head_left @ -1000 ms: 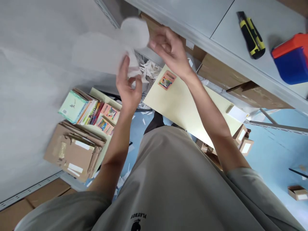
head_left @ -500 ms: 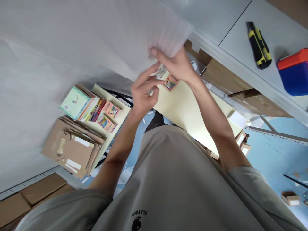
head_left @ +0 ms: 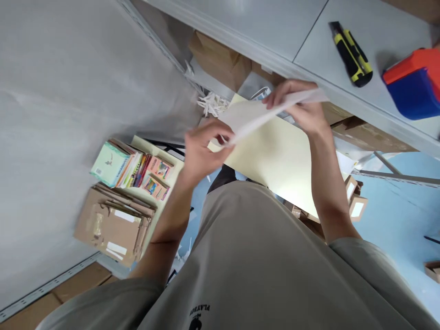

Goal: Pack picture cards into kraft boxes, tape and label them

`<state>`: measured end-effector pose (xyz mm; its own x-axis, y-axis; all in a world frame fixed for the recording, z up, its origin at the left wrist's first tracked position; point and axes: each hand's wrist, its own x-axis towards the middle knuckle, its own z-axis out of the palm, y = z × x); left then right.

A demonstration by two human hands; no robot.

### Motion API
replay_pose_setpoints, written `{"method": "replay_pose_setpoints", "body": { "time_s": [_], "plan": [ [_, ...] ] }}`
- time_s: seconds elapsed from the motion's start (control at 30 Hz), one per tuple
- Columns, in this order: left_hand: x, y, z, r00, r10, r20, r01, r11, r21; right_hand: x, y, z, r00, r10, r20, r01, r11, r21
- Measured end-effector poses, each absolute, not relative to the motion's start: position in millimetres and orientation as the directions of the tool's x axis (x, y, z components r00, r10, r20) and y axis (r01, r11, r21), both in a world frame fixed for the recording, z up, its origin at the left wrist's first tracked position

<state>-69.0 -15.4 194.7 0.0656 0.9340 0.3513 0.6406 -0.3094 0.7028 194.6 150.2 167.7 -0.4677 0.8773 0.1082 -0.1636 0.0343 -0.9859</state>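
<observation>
A thin, whitish, see-through sheet (head_left: pixel 250 117) stretches between my two hands above the pale yellow tabletop (head_left: pixel 275 153). My left hand (head_left: pixel 208 146) pinches its near left end between thumb and fingers. At the far right end, my right hand (head_left: pixel 299 103) grips the sheet, fingers on top and thumb below. The sheet is tilted, with one edge raised toward me. Whether it is paper or plastic, a single sheet or a bag, I cannot tell.
A grey shelf (head_left: pixel 261 34) overhangs the back, bearing a yellow-black utility knife (head_left: pixel 351 55) and a blue-and-red object (head_left: pixel 414 85). Paper shreds (head_left: pixel 213 104) lie behind the table. To the left are books (head_left: pixel 112 162), small picture boxes (head_left: pixel 156 187) and flattened cardboard (head_left: pixel 110 227).
The sheet has come down from high in front of the wall and lies between my hands. My right hand has moved right, away from my left. The picture card on the table no longer shows.
</observation>
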Motion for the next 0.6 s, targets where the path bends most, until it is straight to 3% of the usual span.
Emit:
{"method": "replay_pose_setpoints", "body": {
  "time_s": [0.1,0.23,0.37,0.47,0.6],
  "plan": [
    [-13,-29,183,0.283,0.919,0.276,0.518,-0.388,0.762,253,117,156,-0.413,0.898,0.153,-0.117,0.114,-0.987],
    [50,-37,141,0.520,0.832,0.195,0.386,-0.433,0.815,327,72,116,-0.271,0.961,-0.054,0.087,-0.031,-0.996],
    [101,-37,78,0.653,0.757,-0.038,0.474,-0.369,0.800,380,30,48,0.000,0.986,-0.166,0.173,-0.163,-0.971],
    [130,-35,33,0.695,0.697,-0.177,0.552,-0.359,0.752,400,-7,8,0.262,0.905,-0.336,0.159,-0.384,-0.910],
    [161,-33,-6,0.739,0.619,-0.266,0.586,-0.396,0.707,404,-56,-21,0.334,0.753,-0.567,0.085,-0.623,-0.778]
  ]
}}
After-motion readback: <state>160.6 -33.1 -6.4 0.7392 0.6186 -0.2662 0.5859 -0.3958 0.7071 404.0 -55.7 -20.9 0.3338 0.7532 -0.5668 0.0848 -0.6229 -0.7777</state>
